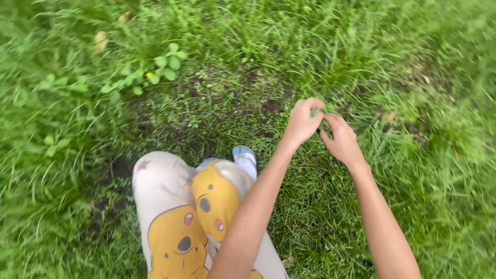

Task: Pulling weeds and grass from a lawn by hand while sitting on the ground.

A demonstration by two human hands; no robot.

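Whatever our fingertips [321,114] are pinching is too small to make out; it sits where our hands meet, above the grass [413,155] just past our knees. A thing that tiny could slip into the grass and vanish if the pinch loosens. Our left hand [301,123] curls with fingers together, and our right hand [341,138] meets it, fingers closed, both arms stretched forward over the cartoon-bear trousers [175,227].
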